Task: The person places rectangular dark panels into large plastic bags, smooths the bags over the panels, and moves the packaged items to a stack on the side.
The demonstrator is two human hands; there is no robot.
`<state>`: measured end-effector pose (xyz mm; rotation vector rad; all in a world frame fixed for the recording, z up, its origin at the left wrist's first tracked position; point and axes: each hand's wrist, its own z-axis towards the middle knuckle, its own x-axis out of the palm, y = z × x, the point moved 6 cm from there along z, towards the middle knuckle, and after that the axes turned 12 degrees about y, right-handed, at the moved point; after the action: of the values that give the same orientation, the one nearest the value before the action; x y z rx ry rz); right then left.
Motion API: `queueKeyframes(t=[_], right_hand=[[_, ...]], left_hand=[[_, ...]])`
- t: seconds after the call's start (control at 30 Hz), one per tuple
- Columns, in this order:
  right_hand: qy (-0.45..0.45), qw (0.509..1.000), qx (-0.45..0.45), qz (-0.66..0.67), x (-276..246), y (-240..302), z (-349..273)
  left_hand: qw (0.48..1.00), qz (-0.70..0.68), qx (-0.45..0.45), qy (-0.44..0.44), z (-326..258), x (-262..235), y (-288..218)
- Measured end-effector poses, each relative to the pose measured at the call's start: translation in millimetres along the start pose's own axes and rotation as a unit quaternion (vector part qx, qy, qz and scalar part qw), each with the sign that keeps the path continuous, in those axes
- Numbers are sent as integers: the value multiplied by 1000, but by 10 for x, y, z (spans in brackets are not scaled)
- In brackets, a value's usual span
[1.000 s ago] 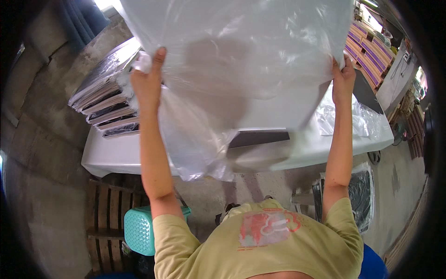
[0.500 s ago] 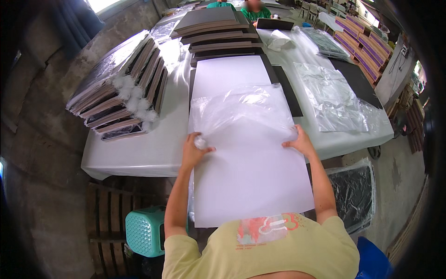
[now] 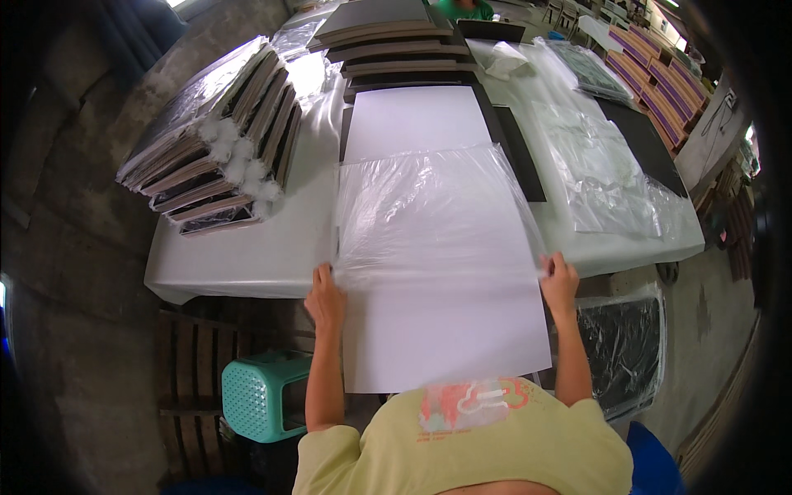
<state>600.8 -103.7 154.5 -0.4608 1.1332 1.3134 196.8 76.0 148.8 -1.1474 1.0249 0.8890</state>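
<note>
A large white board (image 3: 445,330) lies in front of me, its near end reaching over the table edge to my shirt. A clear plastic bag (image 3: 429,198) covers its middle, with a band of bare white at the far end. My left hand (image 3: 327,301) is closed at the board's left edge, pinching the bag's edge. On the opposite edge my right hand (image 3: 560,285) pinches the bag too, slightly blurred. Under the board's far end, dark boards (image 3: 516,157) stick out on the right.
Tall wrapped boards (image 3: 206,132) lean stacked at left. Dark boards (image 3: 388,41) pile up behind. More plastic bags (image 3: 598,177) lie on the right of the white-covered table (image 3: 239,268). Below are a green stool (image 3: 252,404) and a wrapped dark panel (image 3: 620,351). A person in green (image 3: 466,10) is beyond.
Both hands have moved outward to the board's side edges and a little toward me. The bag, bunched before, now lies flatter and farther down the board.
</note>
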Motion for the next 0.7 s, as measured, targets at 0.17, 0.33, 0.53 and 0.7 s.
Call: queueKeyframes(t=[0.17,0.33,0.53,0.7], right_hand=[[61,997,24,45,-344,162,-715],[101,979,133,114,-556,54,-1118],[67,988,-18,136,-747,480,-842],[57,986,-71,142,-861,729,-612]], left_hand=[[999,-26,-3,21,-756,-100,223],[998,-65,13,-1,-1332,-230,397],[993,-97,71,15,-1081,-866,-598],[941,-130,222,220,-1065,-512,-1718]])
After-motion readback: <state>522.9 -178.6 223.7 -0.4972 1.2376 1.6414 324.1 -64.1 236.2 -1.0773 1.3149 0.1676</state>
